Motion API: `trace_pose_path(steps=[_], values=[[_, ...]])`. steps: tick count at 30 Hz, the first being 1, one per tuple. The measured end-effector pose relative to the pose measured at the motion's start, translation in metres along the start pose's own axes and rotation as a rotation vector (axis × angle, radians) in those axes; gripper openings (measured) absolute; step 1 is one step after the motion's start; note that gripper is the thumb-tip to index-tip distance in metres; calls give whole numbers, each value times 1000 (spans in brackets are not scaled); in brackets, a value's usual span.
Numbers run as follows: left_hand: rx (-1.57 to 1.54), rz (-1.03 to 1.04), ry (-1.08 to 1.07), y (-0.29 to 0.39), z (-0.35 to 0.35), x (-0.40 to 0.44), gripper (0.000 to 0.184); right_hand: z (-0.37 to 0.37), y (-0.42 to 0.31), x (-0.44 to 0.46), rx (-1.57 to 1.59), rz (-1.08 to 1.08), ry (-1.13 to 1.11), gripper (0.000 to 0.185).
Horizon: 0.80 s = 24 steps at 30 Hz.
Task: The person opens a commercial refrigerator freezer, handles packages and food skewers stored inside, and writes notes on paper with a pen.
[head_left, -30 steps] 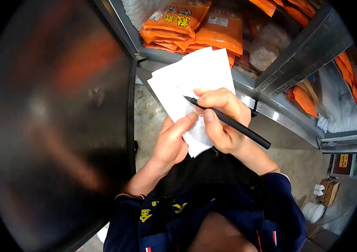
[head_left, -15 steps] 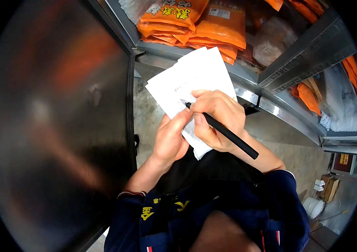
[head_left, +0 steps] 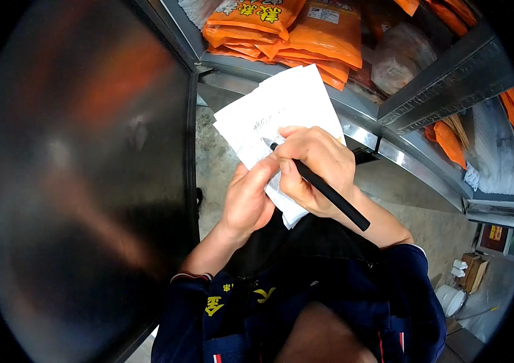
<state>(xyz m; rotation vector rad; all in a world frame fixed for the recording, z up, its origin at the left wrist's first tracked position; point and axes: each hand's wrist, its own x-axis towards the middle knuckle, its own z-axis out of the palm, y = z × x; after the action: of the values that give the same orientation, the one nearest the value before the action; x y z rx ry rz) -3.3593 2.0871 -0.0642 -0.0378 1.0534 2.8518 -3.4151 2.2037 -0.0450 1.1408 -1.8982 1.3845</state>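
White sheets of paper point(head_left: 281, 97) lie stacked in front of my body, with small dark handwriting near their middle. My left hand point(head_left: 248, 196) grips the lower left edge of the stack, thumb on top. A black pen point(head_left: 332, 195) is pinched in my right hand point(head_left: 317, 166), its tip at the paper just below the writing. The side of my right hand rests over the sheets and covers their lower right part.
Orange packages point(head_left: 317, 39) are piled in an open cabinet ahead, beside a clear plastic-wrapped bundle point(head_left: 402, 57). A dark door panel point(head_left: 87, 181) stands at the left. A cardboard box point(head_left: 473, 272) and a white tub point(head_left: 450, 298) are on the floor at the right.
More handwriting shows on the paper than one second ago. My right hand and the pen have shifted slightly, and the pen's back end has moved left and down.
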Motion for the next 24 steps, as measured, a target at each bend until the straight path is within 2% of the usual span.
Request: trace_pose_path(steps=[24], values=[[17,-3,-15,0,2,1,40,-3,-1,-2,-11,27,-13,13]])
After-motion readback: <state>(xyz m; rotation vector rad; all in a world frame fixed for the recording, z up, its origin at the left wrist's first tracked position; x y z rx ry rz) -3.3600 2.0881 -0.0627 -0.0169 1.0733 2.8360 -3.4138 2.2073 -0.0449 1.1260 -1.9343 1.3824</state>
